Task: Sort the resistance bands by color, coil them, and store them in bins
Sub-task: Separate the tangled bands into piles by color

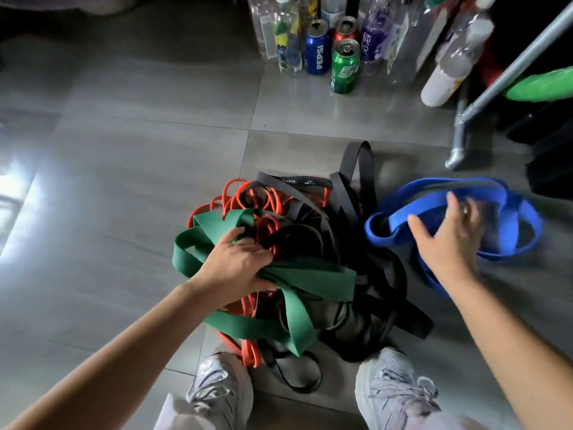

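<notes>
nearest the camera, two grey shoes (pixel 223 389) are planted on the tiled floor (pixel 124 181), with the tangle of resistance bands lying just ahead of the toes. a wide green band (pixel 310 274) is draped over the top of the heap, and it is gripped by the left hand (pixel 238 262), whose fingers (pixel 263 252) are curled into its folds. thin orange bands (pixel 248 193) and flat black bands (pixel 350 193) are knotted together beneath and behind it.

just to the right, the blue bands (pixel 403 212) lie set apart from the heap. the right hand (pixel 446 234) is held over them with fingers spread and relaxed, gripping nothing (whether the rubber is actually touched cannot be told through the blur).

the bands are judged to be light, limp and stretchy, and a little grabby against one another. a single strap is best taken where it lies free on top, and lifted slowly, since a hard pull would likely only stretch it and tighten the snarl. sorting is judged barely begun, and no bin is seen.

farther off, drink cans (pixel 344 66) and plastic bottles (pixel 459 57) are stood together, beside a metal frame leg (pixel 459 141).
</notes>
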The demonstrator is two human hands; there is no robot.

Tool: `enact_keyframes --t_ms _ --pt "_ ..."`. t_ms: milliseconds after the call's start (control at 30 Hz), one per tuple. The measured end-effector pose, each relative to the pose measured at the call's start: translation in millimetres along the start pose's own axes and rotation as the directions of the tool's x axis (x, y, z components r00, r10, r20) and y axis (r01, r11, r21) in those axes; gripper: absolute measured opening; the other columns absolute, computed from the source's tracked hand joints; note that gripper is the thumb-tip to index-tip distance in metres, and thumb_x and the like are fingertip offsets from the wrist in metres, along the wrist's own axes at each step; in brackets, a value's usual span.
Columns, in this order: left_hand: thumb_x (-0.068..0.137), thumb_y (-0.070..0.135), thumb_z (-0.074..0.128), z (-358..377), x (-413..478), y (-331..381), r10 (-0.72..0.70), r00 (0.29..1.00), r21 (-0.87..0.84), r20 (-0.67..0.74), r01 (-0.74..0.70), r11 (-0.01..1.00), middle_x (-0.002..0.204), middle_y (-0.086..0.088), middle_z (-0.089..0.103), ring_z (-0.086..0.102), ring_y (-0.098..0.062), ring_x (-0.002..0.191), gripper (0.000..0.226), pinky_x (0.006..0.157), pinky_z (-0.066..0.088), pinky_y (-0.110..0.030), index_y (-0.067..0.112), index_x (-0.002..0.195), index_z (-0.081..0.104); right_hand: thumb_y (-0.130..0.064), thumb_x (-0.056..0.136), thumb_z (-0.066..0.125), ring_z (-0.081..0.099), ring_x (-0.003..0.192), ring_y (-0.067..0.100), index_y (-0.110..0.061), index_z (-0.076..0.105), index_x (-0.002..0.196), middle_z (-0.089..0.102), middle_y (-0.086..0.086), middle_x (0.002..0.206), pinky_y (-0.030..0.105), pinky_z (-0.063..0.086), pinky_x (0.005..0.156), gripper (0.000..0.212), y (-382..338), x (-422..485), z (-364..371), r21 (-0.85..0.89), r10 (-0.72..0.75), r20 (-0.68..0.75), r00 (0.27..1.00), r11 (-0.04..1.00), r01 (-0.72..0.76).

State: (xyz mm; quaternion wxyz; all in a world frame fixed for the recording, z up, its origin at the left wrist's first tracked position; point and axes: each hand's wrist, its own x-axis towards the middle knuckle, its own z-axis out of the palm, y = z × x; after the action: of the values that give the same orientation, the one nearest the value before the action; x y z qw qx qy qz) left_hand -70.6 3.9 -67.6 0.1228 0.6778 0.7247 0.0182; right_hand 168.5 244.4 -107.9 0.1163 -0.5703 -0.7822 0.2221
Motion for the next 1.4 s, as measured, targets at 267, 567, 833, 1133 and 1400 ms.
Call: enact_keyframes --t_ms 267,567,833,1133,1400 --pt "0.072 0.059 0.069 -33.6 -11.1 -36.8 -0.322 0.947 -0.119 0.002 0.32 0.94 0.068 0.001 0.055 0.05 -0.023 0.064 0.051 0.057 0.037 -0.031 0.01 0.08 0.057 -0.089 0.048 0.048 0.023 0.141 0.024 -0.024 0.009 0.148 0.025 0.006 0.152 0.046 0.008 0.118 0.126 -133.1 -67.7 52.6 0.118 -0.479 0.683 0.551 0.817 0.565" --pt "0.065 0.046 0.081 11.1 -54.1 -59.6 -0.664 0.747 -0.437 -0.034 0.586 0.682 0.138 -0.016 0.044 0.038 -0.038 0.126 0.077 0.105 0.031 -0.049 0.011 0.128 0.055 -0.049 0.068 0.067 0.042 0.113 0.028 -0.024 0.055 0.108 0.044 0.005 0.116 0.04 0.03 0.1 0.049 -193.8 -52.9 83.1 -0.151 -0.471 0.624 0.623 0.71 0.688" --pt "0.082 0.038 0.068 113.7 -115.3 -38.2 -0.723 -0.027 -0.475 0.691 0.736 -0.481 0.113 -0.019 0.05 0.051 -0.03 0.101 0.061 0.084 0.044 -0.036 -0.001 0.119 0.039 -0.041 0.074 0.069 0.047 0.119 0.035 -0.026 -0.009 0.147 0.023 0.016 0.145 0.044 0.046 0.087 0.108 -199.3 -47.1 100.1 -0.295 -0.337 0.783 0.523 0.54 0.789" --pt "0.088 0.011 0.039 102.5 -95.6 -35.6 -0.752 0.027 -0.732 0.658 0.256 -0.631 0.077 -0.015 0.05 0.046 -0.024 0.071 0.016 0.062 0.035 -0.031 0.009 0.075 0.049 -0.058 0.075 0.057 0.05 0.112 0.022 -0.029 0.051 0.121 0.058 -0.002 0.116 0.037 0.03 0.095 0.055 -201.8 -70.2 129.1 -0.163 -0.515 0.747 0.42 0.47 0.867" --pt "0.082 0.036 0.066 35.5 -71.8 -40.6 -0.682 0.36 -0.763 0.636 0.166 -0.624 0.081 -0.009 0.069 0.066 -0.02 0.068 0.025 0.063 0.054 -0.027 0.012 0.088 0.069 -0.047 0.073 0.066 0.061 0.101 0.029 -0.025 0.047 0.112 0.064 0.005 0.106 0.03 0.042 0.07 0.049 -239.3 -159.7 120.8 0.22 -0.415 0.822 0.389 0.863 0.456"
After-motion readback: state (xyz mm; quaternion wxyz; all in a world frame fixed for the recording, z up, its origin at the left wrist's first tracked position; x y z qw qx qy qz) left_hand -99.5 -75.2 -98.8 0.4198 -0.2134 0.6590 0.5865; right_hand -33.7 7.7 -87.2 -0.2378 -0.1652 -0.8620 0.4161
